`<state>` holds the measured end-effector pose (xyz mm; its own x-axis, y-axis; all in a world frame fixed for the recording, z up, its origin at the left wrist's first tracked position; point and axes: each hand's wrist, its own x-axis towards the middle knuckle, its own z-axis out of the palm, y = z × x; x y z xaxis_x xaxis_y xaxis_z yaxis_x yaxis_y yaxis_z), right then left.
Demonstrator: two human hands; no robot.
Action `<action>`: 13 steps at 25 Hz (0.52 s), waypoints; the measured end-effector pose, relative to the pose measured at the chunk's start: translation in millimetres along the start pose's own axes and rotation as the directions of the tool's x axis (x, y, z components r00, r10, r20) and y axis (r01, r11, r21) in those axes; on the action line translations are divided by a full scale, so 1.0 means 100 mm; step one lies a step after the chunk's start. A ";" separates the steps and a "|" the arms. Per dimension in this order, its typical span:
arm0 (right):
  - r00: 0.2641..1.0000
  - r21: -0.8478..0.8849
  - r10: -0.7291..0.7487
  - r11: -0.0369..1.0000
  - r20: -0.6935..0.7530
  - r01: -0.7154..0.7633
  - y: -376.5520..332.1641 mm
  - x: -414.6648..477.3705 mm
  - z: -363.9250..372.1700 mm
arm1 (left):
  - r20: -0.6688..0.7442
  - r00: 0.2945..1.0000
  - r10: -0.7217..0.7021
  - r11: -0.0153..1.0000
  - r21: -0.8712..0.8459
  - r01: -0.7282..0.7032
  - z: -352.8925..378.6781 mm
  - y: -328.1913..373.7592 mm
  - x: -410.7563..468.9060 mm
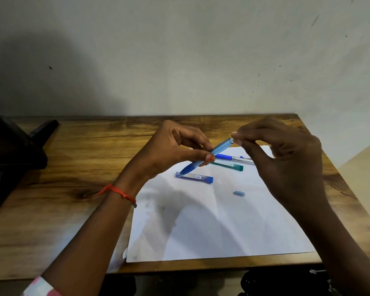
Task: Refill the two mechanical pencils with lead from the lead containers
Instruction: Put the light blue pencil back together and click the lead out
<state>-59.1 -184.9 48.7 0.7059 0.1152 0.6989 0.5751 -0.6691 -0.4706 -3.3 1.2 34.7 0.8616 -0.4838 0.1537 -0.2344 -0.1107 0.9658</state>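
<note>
A translucent blue mechanical pencil (209,155) is held tilted above the white paper (212,221) by the left hand (175,146), thumb and fingers closed on its barrel, tip pointing down-left. The right hand (286,159) is pinched narrowly at the pencil's open upper end; whether lead is held cannot be told. A blue lead container (195,177), a green lead container (229,166), a second pencil (233,158) and a small blue cap (239,193) lie on the paper; the containers' contents cannot be seen.

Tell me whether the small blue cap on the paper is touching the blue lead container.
Apart. The head view shows the small blue cap lying alone on the white paper, with bare paper plainly separating it from the blue lead container.
</note>
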 end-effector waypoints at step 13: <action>0.975 0.112 0.163 0.977 0.151 -0.181 0.04 0.03 -0.04 | 0.026 1.000 0.000 0.999 0.040 -0.001 0.01 -0.02 -0.02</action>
<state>-56.3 -190.3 50.8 0.8445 0.1145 0.5231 0.4808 -0.5922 -0.6466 -5.0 1.4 32.5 0.8496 -0.5061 0.1483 -0.2531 -0.1445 0.9566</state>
